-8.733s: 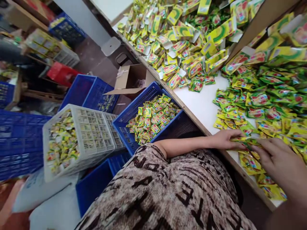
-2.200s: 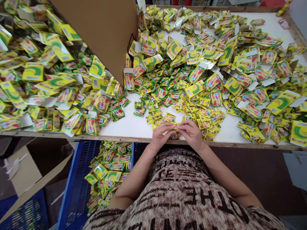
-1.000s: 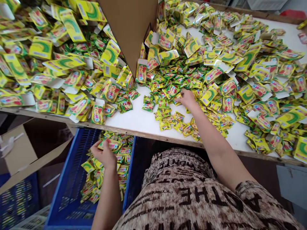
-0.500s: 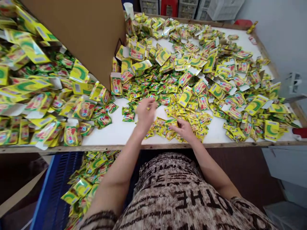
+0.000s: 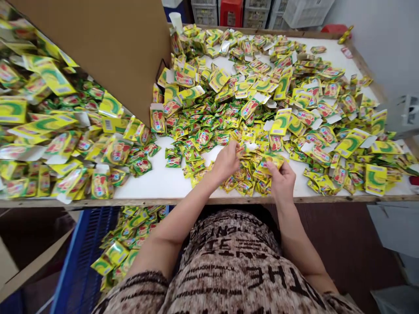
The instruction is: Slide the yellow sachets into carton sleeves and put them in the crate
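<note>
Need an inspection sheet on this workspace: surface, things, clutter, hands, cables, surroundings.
Surface: white tabletop, largely covered; wooden edging.
Things: yellow cartons, many flaps open, heaped with small packets.
Clutter: cardboard panel among the heaps; white cup at the far edge.
Hands: right hand grips a yellow item; left hand at the packets, grip unclear.
Cables: nothing seen.
Surroundings: filled blue crate below the near edge; pale crates beyond the table.

1 head-worn camera looks down over the table (image 5: 144,186).
</note>
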A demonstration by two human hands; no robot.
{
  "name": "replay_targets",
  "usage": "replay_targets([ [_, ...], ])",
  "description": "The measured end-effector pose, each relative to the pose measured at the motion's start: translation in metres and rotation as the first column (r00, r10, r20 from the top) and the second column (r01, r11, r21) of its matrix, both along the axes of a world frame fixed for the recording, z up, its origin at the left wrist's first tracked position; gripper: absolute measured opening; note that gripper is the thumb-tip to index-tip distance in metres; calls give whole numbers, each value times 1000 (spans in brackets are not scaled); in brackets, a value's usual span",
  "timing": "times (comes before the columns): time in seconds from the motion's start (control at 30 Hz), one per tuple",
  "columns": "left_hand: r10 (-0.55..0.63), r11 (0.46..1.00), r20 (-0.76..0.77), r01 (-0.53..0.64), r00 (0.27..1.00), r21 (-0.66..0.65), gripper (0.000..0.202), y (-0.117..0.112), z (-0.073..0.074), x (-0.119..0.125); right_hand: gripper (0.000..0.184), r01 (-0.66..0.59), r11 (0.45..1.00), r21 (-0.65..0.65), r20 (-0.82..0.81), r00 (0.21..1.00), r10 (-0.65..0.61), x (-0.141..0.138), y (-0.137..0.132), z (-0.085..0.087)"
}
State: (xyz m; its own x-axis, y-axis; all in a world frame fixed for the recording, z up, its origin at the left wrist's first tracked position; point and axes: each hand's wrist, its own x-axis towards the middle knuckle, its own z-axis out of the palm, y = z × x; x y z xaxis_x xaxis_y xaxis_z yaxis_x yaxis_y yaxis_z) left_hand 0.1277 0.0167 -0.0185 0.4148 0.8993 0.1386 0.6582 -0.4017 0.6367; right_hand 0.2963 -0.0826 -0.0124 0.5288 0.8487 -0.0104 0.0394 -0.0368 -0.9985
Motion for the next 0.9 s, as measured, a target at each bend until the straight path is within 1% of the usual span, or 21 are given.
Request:
replay_targets([
  [0.07, 27, 996, -137, -14, 990, 93, 59, -30, -3, -14, 24, -12, 998, 68, 122, 992, 4, -14, 20, 7],
  [0.1, 71, 992, -193, -49, 979, 118, 61, -41, -5, -18, 26, -36, 996, 82, 213, 977, 17, -22, 28, 9],
  [0.17, 196, 978, -250, -170, 948, 124, 56, -56, -13, -22, 36, -112, 991, 70, 399, 914, 75, -37, 37, 11],
  [0.23, 318, 948, -262, -298, 911, 114, 46, -63, -21, -23, 42, -195, 981, 15, 520, 840, 159, -47, 40, 9],
  [0.3, 391, 920, -262, -374, 882, 116, 38, -66, -27, -22, 45, -249, 966, -61, 553, 798, 241, -50, 39, 6],
  [0.37, 418, 908, -255, -398, 872, 130, 36, -70, -31, -20, 47, -293, 942, -163, 530, 779, 334, -45, 39, 5],
  [0.4, 423, 906, -246, -402, 872, 134, 37, -73, -33, -19, 48, -328, 918, -223, 498, 771, 396, -41, 41, 6],
  [0.43, 425, 905, -232, -405, 875, 132, 40, -76, -34, -18, 49, -375, 881, -287, 455, 756, 470, -37, 43, 8],
  [0.47, 426, 905, -214, -408, 879, 124, 44, -79, -35, -17, 48, -428, 834, -350, 409, 731, 546, -32, 46, 10],
  [0.53, 422, 907, -158, -415, 893, 78, 55, -86, -38, -17, 46, -509, 736, -446, 357, 653, 668, -26, 52, 16],
  [0.57, 419, 908, -122, -417, 900, 40, 59, -88, -39, -18, 44, -532, 700, -476, 358, 610, 707, -25, 54, 19],
  [0.6, 418, 908, -86, -420, 904, -3, 62, -91, -41, -19, 43, -544, 679, -493, 373, 573, 730, -25, 56, 21],
  [0.63, 422, 904, -54, -425, 905, -45, 63, -92, -42, -21, 41, -550, 672, -497, 394, 547, 739, -28, 56, 23],
  [0.73, 473, 873, -6, -469, 881, -130, 59, -95, -47, -26, 33, -552, 700, -454, 459, 528, 714, -40, 53, 23],
  [0.8, 521, 844, -6, -517, 853, -143, 56, -95, -49, -27, 24, -543, 731, -413, 497, 539, 680, -48, 50, 20],
  [0.83, 536, 835, -8, -531, 844, -143, 55, -95, -49, -27, 17, -544, 739, -398, 504, 543, 672, -50, 49, 19],
  [0.9, 536, 834, -18, -533, 844, -142, 55, -96, -49, -26, 4, -568, 725, -390, 497, 533, 685, -52, 48, 18],
])
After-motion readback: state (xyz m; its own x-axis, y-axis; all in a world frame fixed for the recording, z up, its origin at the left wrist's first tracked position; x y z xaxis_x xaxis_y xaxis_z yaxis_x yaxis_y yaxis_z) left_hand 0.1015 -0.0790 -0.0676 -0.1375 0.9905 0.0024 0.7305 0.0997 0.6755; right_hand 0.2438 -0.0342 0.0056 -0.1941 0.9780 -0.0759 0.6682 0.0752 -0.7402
